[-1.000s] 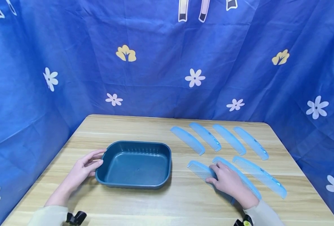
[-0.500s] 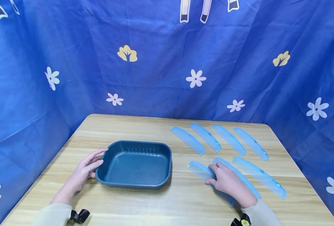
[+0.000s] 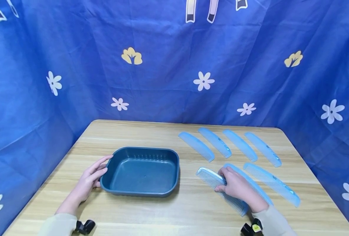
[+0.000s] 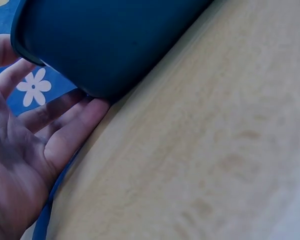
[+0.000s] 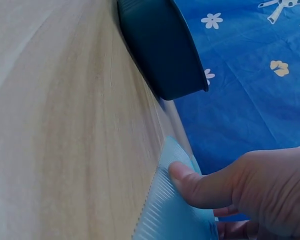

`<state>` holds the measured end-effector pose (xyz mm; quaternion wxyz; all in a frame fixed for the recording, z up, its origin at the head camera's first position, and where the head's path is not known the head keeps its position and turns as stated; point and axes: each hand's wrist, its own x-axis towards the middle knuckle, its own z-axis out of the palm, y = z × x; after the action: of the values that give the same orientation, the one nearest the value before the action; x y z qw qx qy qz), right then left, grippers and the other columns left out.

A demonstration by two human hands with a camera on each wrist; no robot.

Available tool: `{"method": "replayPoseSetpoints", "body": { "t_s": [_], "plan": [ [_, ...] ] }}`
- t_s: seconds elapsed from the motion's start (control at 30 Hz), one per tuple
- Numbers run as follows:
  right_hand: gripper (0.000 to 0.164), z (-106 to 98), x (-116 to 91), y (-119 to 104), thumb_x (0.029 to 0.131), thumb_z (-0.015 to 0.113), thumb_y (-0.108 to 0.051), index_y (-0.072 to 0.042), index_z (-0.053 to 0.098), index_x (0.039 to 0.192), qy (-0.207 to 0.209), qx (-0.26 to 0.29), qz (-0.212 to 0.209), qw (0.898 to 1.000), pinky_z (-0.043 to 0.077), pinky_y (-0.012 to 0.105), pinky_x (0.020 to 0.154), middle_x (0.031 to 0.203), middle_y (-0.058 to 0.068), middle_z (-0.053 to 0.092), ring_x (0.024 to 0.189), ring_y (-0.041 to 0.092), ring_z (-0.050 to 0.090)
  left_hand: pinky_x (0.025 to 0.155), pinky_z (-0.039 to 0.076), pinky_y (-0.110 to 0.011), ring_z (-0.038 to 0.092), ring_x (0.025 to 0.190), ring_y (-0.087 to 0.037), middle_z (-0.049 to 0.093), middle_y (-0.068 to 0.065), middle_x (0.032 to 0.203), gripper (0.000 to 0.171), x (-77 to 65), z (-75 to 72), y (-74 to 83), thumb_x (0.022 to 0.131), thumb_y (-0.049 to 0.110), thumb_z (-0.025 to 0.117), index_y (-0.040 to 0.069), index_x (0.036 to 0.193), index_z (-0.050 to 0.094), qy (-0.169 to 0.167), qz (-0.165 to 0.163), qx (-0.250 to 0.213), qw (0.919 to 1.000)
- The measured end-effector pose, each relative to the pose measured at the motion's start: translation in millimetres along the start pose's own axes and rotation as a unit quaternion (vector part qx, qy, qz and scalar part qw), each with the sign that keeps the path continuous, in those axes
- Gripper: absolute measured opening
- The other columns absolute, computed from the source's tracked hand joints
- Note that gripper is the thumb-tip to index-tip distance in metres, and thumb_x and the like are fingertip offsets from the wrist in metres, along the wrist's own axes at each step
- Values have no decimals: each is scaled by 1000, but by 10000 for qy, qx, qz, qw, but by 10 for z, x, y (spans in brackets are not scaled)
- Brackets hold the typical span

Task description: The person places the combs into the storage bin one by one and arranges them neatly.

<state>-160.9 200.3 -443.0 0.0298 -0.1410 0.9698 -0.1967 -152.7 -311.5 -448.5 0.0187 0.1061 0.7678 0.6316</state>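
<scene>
Currently, right of the tub [image 3: 145,177], the right grip [image 3: 236,185] pinches a blue comb [image 3: 233,202], its long axis slanting from a far tip nearer the tub to a near tip farther right, teeth tubward. The left grip [image 3: 89,177], fingers spread, touches the tub's left end.

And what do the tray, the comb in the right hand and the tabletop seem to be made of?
Tray: probably moulded plastic, smooth and slightly glossy, judging by its soft highlights and rounded corners.
Held comb: likely plastic, see-through to a degree, with a bright sheen along its spine.
Tabletop: streaky grain suggests wood, though printed laminate is possible.
</scene>
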Motion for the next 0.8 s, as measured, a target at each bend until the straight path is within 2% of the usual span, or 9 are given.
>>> {"method": "replayPoseSetpoints", "body": {
  "t_s": [0.3,0.53,0.8],
  "plan": [
    [26,-38,-13,7,81,72,-19,-12,62,103,168,501,40,9986,43,31,64,86,-6,51,72,11,47,60,55,-39,63,86,-18,52,0,117,46,4,0,-49,100,13,39,11,145,31,-9,70,87,9999],
    [26,-43,-11,7,83,69,-13,-10,62,108,202,708,-5,9973,42,30,64,83,-6,50,71,11,46,60,55,-41,64,83,-22,55,0,116,46,4,2,-66,100,13,38,11,145,31,-44,132,47,9999],
    [28,-68,-12,-7,86,65,-7,-9,61,113,71,1605,21,9870,42,26,55,80,-3,49,65,13,47,58,55,-37,64,81,-20,55,0,115,46,-2,1,-64,100,13,38,10,145,30,34,131,143,9998]
  ]
}}
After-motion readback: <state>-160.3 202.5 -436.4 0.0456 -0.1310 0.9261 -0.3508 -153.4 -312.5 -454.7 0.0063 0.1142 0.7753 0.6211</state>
